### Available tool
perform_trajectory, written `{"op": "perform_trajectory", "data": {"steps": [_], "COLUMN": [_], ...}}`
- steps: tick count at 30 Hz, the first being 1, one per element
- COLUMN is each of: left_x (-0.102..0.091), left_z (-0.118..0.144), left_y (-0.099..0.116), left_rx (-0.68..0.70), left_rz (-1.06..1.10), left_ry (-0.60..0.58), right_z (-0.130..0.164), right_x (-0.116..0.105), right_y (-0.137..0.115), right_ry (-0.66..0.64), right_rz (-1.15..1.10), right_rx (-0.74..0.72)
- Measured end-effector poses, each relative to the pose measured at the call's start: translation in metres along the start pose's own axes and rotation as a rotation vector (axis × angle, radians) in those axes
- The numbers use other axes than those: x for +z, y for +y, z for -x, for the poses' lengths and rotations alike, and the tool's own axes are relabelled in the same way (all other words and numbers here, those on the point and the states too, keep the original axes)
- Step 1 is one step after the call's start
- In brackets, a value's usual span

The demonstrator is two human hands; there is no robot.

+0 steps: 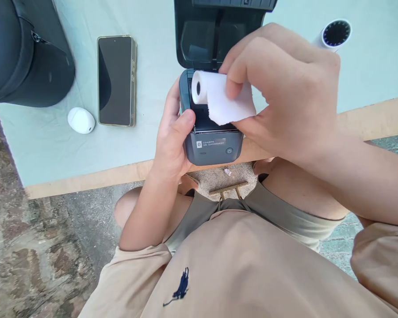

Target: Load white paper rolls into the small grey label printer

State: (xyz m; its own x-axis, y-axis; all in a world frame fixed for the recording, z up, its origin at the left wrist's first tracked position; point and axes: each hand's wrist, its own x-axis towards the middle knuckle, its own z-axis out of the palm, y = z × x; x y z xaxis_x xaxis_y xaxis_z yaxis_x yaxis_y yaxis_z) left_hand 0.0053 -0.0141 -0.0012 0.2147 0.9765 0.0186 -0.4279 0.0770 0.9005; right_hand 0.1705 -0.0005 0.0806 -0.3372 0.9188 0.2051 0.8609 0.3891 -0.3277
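Observation:
A small dark grey label printer (214,148) is at the table's front edge, its hinged lid (199,35) swung up and back. My left hand (172,132) grips the printer's left side, thumb on the rim of the opening. Inside the paper bay, or just above it, lies a white paper roll (200,81) with a dark core hole; I cannot tell how deep it sits. From the roll a torn-edged paper end hangs toward me. My right hand (281,84) pinches this paper between thumb and fingers and hides the roll's right end.
On the pale cloth-covered table (146,145) lie a phone (115,81) and a white oval gadget (81,120). A black zippered bag (26,57) stands at the back left. A white cylinder with a dark end (334,34) lies back right. My knees are under the table edge.

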Motion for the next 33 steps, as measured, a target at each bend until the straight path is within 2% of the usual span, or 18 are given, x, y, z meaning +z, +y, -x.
{"op": "perform_trajectory", "data": {"steps": [3,6,9,15,22,29,33], "left_x": [-0.001,0.000,0.001,0.000,-0.003,0.001,-0.006], "left_z": [0.000,0.001,0.001,0.001,-0.002,0.000,-0.004], "left_y": [0.000,0.003,0.006,0.002,-0.002,-0.003,-0.009], "left_rx": [0.006,-0.039,-0.029,0.044,0.066,0.062,0.060], "left_rz": [0.020,0.024,0.038,-0.047,-0.013,-0.037,-0.011], "left_ry": [0.003,-0.007,-0.023,-0.021,-0.100,-0.023,-0.039], "right_z": [0.003,0.008,0.013,0.018,0.018,0.015,0.017], "right_x": [-0.002,0.003,0.013,0.023,0.023,0.017,0.021], "right_y": [0.003,0.013,0.021,0.021,0.021,0.024,0.031], "right_ry": [0.025,0.116,0.203,0.277,0.257,0.203,0.261], "right_rz": [-0.006,-0.048,-0.095,-0.137,-0.175,-0.124,-0.082], "right_rx": [-0.009,-0.160,-0.280,-0.315,-0.336,-0.267,-0.350]}}
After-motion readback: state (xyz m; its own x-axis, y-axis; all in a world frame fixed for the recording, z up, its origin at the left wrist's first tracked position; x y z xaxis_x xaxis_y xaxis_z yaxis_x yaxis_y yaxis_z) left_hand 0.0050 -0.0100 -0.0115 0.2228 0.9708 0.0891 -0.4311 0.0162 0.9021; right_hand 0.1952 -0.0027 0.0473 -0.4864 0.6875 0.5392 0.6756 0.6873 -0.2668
